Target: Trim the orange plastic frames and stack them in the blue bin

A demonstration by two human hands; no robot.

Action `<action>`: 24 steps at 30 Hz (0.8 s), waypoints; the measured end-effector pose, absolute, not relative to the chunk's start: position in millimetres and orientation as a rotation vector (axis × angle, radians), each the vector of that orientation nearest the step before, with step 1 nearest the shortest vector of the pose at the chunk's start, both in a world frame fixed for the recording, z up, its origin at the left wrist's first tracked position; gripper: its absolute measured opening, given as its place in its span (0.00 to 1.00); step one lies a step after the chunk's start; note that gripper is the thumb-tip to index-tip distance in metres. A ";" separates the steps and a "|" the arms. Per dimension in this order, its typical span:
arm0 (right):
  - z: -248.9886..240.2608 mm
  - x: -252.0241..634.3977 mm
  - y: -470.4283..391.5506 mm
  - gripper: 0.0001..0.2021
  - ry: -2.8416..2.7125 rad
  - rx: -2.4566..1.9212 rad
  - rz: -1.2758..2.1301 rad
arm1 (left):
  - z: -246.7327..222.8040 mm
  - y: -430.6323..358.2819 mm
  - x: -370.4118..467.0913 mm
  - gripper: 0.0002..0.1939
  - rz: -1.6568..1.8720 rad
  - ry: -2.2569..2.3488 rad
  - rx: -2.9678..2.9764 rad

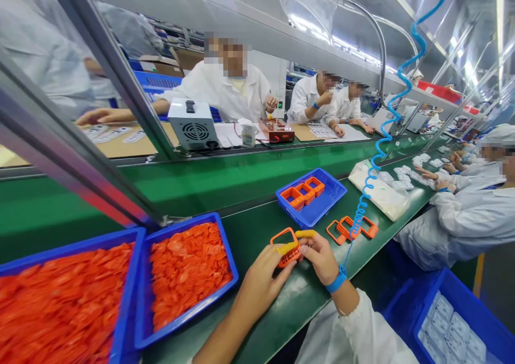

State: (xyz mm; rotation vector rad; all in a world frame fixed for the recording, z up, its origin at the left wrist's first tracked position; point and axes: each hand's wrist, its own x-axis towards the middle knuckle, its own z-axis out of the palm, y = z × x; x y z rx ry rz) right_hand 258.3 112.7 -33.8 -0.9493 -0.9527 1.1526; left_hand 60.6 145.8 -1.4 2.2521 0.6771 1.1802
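Observation:
An orange plastic frame (290,257) with a rectangular opening is held up over the green bench. My left hand (257,278) grips its left side, a yellow cover on one finger. My right hand (322,257), also with a yellow-covered finger, pinches the frame's right edge. Around my right wrist is a blue strap (337,280) joined to a coiled blue cord (361,206). Just beyond my hands, a blue tray (332,195) holds stacked orange frames (304,193). More orange frames (345,229) lie on the bench right of my hands, partly behind the cord.
Two blue bins, one full of orange parts (187,270), the other of similar orange parts (60,305), stand at left. A white bag (378,190) lies beyond the loose frames. A blue crate (475,299) with white parts is at lower right. Co-workers sit opposite and at right.

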 end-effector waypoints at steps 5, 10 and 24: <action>-33.7 255.2 109.6 0.20 -0.965 -0.935 1.136 | -5.3 147.0 59.7 0.12 1.180 0.690 2.264; -25.0 277.3 107.5 0.14 -0.952 -1.037 0.825 | -5.5 147.6 57.8 0.12 1.223 0.773 2.245; 8.2 395.2 160.7 0.15 -1.947 -1.520 0.165 | -4.8 145.6 61.1 0.10 1.249 0.735 2.239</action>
